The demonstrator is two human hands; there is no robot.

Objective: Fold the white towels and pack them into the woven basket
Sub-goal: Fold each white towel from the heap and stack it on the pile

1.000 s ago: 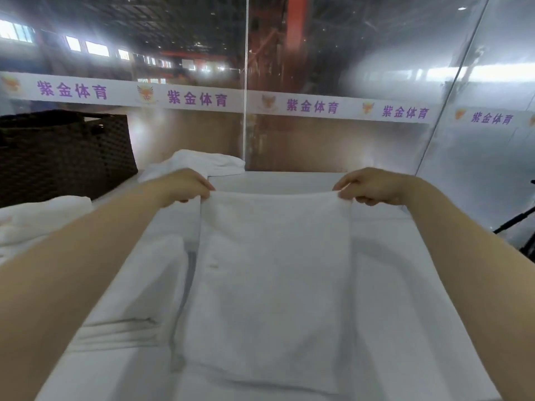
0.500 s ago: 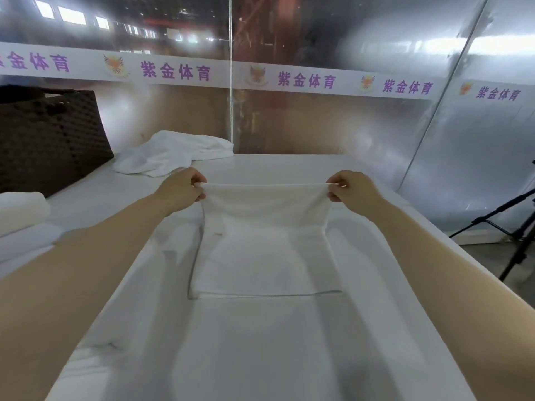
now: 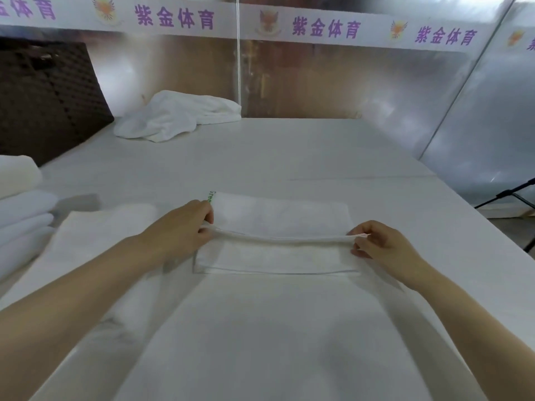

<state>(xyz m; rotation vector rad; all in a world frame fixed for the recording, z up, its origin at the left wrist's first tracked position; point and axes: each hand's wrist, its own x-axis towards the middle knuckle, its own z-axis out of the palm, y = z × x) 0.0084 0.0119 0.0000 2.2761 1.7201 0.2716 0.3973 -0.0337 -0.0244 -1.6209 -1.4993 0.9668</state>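
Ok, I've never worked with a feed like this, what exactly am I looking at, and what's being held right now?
There is no machine here: a person wears a camera on the head, looking forward and down, so the two arms are theirs. The left hand and right hand each pinch one end of a white towel, mid-fold on the white table. At far left stands the dark woven basket. An unfolded towel heap lies behind, and folded towels sit at the left edge.
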